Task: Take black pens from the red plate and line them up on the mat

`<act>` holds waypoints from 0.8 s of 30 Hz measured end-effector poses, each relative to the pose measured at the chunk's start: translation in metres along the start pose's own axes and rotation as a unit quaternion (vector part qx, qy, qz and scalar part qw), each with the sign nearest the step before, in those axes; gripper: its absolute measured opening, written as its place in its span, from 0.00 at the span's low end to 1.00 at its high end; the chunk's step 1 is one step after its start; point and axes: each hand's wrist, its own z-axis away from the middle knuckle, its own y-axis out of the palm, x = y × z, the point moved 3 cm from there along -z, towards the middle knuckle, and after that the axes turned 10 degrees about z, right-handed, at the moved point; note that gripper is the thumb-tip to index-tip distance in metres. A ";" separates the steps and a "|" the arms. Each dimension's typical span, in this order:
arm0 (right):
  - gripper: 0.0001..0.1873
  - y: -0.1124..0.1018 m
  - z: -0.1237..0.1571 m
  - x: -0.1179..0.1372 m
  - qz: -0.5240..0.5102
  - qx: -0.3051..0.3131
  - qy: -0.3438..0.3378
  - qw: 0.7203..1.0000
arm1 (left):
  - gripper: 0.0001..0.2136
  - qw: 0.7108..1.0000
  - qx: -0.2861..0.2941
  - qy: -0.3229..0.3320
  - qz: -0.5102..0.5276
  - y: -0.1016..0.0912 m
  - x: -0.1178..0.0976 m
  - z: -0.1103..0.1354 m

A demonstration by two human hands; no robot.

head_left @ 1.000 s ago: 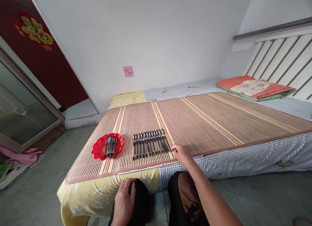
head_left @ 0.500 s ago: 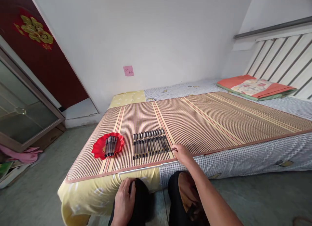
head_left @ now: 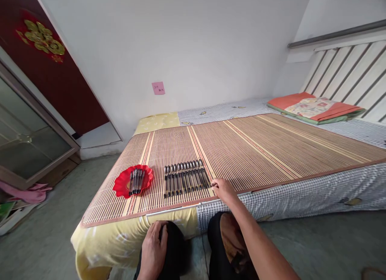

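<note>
At the right end of the pens, the right hand is held narrow; whether one is gripped cannot be told. The left hand is laid loose on a knee.

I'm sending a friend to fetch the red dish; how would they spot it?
A striped mat lies on the bed. Near its left end, left of the pen row, is the dish, holding several pens; its bright red, wavy rim sets it apart.
</note>
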 end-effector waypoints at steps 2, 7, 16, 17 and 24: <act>0.06 -0.001 0.000 0.001 0.001 0.001 0.002 1.000 | 0.11 1.000 0.003 -0.001 0.001 0.000 0.000 0.000; 0.06 0.000 0.001 0.001 -0.004 -0.005 -0.003 1.000 | 0.11 1.000 0.007 -0.007 0.000 0.001 0.003 0.001; 0.06 -0.001 0.005 0.002 -0.037 -0.039 -0.001 0.999 | 0.11 1.000 0.001 -0.003 -0.011 0.001 0.005 0.002; 0.06 -0.004 0.011 0.006 -0.053 -0.055 -0.001 0.997 | 0.11 1.000 0.002 -0.003 -0.009 0.001 0.005 0.002; 0.06 0.022 0.090 0.085 -0.158 0.091 -0.131 0.974 | 0.11 1.000 0.004 -0.012 0.004 0.003 0.005 0.003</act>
